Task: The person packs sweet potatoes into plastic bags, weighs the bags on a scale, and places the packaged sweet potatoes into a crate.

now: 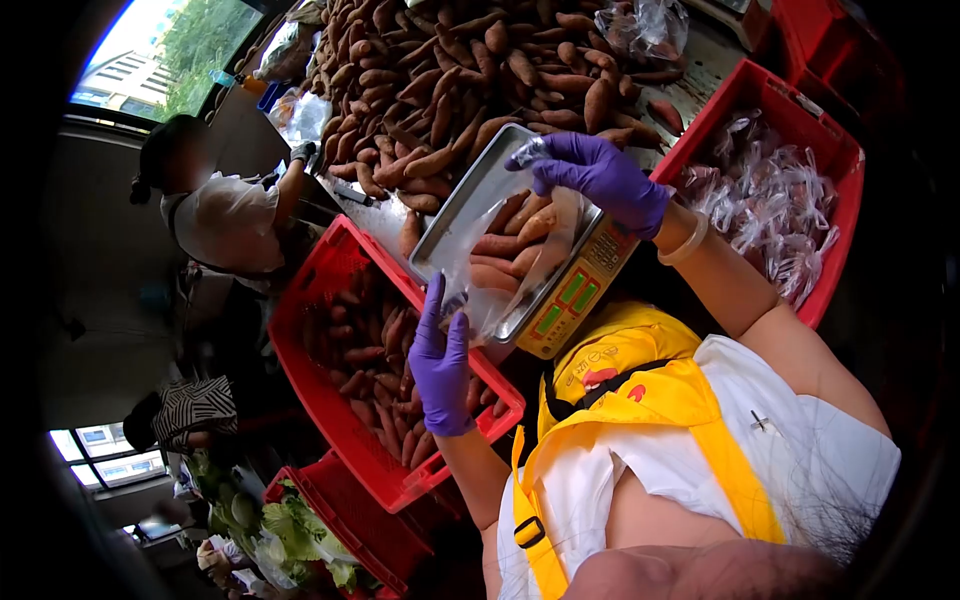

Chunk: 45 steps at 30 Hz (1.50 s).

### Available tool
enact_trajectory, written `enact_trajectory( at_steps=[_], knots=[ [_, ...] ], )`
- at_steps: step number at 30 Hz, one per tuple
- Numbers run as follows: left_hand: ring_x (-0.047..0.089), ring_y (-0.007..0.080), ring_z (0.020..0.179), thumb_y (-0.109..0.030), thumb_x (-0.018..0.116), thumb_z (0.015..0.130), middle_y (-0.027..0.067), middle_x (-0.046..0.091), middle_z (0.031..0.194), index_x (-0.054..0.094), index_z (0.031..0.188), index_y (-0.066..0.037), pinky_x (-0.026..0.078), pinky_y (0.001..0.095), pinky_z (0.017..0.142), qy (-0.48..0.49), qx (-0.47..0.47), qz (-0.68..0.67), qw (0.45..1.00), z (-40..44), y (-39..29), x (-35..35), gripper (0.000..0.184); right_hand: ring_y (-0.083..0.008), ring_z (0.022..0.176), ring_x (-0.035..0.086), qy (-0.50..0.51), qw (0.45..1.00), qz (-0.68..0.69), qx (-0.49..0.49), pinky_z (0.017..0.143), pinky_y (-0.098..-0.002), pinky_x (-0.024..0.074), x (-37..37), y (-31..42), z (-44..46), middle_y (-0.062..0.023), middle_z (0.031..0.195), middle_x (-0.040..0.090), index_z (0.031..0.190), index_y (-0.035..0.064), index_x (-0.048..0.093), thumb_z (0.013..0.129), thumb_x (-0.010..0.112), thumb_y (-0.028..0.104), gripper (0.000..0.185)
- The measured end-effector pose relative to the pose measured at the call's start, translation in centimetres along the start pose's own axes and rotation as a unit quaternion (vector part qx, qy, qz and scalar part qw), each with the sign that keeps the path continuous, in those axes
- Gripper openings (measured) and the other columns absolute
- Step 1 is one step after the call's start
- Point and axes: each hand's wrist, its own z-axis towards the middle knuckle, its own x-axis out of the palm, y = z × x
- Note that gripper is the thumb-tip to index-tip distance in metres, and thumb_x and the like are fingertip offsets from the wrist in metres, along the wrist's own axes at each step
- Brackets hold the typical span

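My right hand (600, 180), in a purple glove, pinches the gathered edge of a clear plastic bag (562, 235) at its fingertips. Several sweet potatoes (492, 275) lie inside the bag. The bag rests on the metal pan (445, 225) of a digital scale (570, 305) with green lit displays. On the bag's other side is my left hand (440, 370), also gloved in purple. Its forefinger and thumb are stretched out and apart, close to the plastic; whether they touch it is unclear.
A large heap of sweet potatoes (440, 80) lies behind the scale. A red crate (345, 235) of sweet potatoes stands left, another red crate (845, 160) with tied bags right. A co-worker (225, 215) is beside the heap. Leafy greens (300, 530) show lower left.
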Motion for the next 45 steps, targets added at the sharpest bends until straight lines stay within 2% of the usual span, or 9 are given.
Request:
enact_trajectory(
  at_steps=[4, 8, 19, 26, 31, 36, 38, 40, 45],
  knots=[
    [0.065, 0.0237, 0.09, 0.001, 0.065, 0.083, 0.0154, 0.064, 0.119, 0.057, 0.129, -0.001, 0.051, 0.0322, 0.081, -0.234, 0.243, 0.385, 0.859, 0.3, -1.5, 0.8, 0.047, -0.0067, 0.082, 0.059, -0.039, 0.995, 0.01, 0.094, 0.084, -0.0237, 0.0481, 0.0, -1.0, -3.1, -0.0027, 0.098, 0.068, 0.113, 0.0, 0.065, 0.096, 0.055, 0.011, 0.023],
    [0.067, 0.0241, 0.088, 0.001, 0.062, 0.085, 0.0125, 0.07, 0.105, 0.064, 0.115, -0.002, 0.052, 0.0327, 0.079, -0.046, 0.349, 0.338, 0.873, 2.0, -5.4, 5.8, 0.03, -0.0073, 0.082, 0.059, -0.035, 0.997, 0.018, 0.072, 0.082, -0.0236, 0.0477, 0.2, -0.4, -3.5, -0.0025, 0.09, 0.066, 0.111, 0.0002, 0.066, 0.096, 0.054, 0.013, 0.023],
    [0.064, 0.0365, 0.072, -0.034, 0.063, 0.082, 0.0179, 0.064, 0.075, 0.065, 0.094, -0.008, 0.05, 0.0462, 0.059, 0.156, 0.199, 0.529, 0.81, 11.7, 6.8, 10.9, 0.029, -0.0075, 0.08, 0.059, -0.097, 0.993, -0.001, 0.065, 0.079, -0.0228, 0.0471, 0.6, 0.0, -4.5, -0.0016, 0.087, 0.065, 0.112, 0.0007, 0.067, 0.097, 0.054, 0.012, 0.023],
    [0.061, 0.0139, 0.076, -0.03, 0.068, 0.084, 0.0091, 0.068, 0.096, 0.062, 0.107, 0.005, 0.049, 0.0287, 0.068, 0.088, -0.008, 0.004, 0.996, 3.5, -5.1, 0.2, 0.043, -0.0084, 0.09, 0.059, -0.122, 0.99, -0.062, 0.03, 0.087, -0.0247, 0.0462, -2.6, -2.3, -4.8, -0.0008, 0.101, 0.066, 0.114, 0.0018, 0.063, 0.096, 0.059, 0.028, 0.032],
    [0.058, 0.0103, 0.085, -0.024, 0.066, 0.089, 0.0077, 0.068, 0.099, 0.062, 0.113, 0.004, 0.046, 0.025, 0.074, -0.138, -0.064, 0.091, 0.984, -1.3, -1.9, -9.2, 0.038, -0.0102, 0.102, 0.056, -0.15, 0.982, -0.112, -0.02, 0.097, -0.0261, 0.0405, -2.8, -1.3, -5.6, -0.0029, 0.104, 0.061, 0.118, 0.0041, 0.058, 0.097, 0.054, 0.041, 0.043],
    [0.061, 0.0333, 0.097, -0.036, 0.068, 0.084, 0.0209, 0.061, 0.115, 0.061, 0.117, 0.0, 0.048, 0.0383, 0.085, -0.134, -0.173, 0.714, 0.665, -6.1, 4.9, -14.6, 0.049, -0.0111, 0.108, 0.056, -0.204, 0.971, -0.121, -0.023, 0.099, -0.0263, 0.0389, -4.4, -1.5, -6.2, -0.0054, 0.109, 0.063, 0.123, 0.0038, 0.055, 0.097, 0.051, 0.046, 0.049],
    [0.059, 0.0334, 0.105, -0.037, 0.066, 0.086, 0.0218, 0.06, 0.119, 0.058, 0.123, 0.001, 0.046, 0.0383, 0.092, -0.124, -0.126, 0.721, 0.67, -6.6, 5.0, -13.8, 0.053, -0.011, 0.11, 0.055, -0.21, 0.968, -0.134, -0.028, 0.1, -0.0258, 0.038, -4.4, -1.3, -6.0, -0.006, 0.11, 0.063, 0.124, 0.0038, 0.054, 0.096, 0.051, 0.047, 0.052],
    [0.058, 0.0339, 0.109, -0.037, 0.065, 0.088, 0.022, 0.059, 0.123, 0.055, 0.126, 0.003, 0.044, 0.039, 0.095, -0.151, -0.086, 0.444, 0.879, -6.1, 4.2, -11.9, 0.056, -0.0121, 0.111, 0.055, -0.199, 0.963, -0.17, -0.056, 0.101, -0.0269, 0.038, -3.9, -0.7, -5.7, -0.0063, 0.112, 0.062, 0.127, 0.0032, 0.052, 0.095, 0.054, 0.046, 0.053],
    [0.06, 0.0242, 0.109, -0.028, 0.066, 0.09, 0.0178, 0.061, 0.122, 0.054, 0.127, 0.004, 0.045, 0.033, 0.094, -0.116, 0.039, 0.412, 0.903, -2.7, -0.5, -3.5, 0.05, -0.0162, 0.117, 0.052, -0.162, 0.966, -0.189, -0.074, 0.102, -0.0303, 0.0384, -1.2, -0.1, -5.1, -0.0088, 0.121, 0.056, 0.135, 0.0056, 0.046, 0.087, 0.065, 0.048, 0.067]
  ],
)
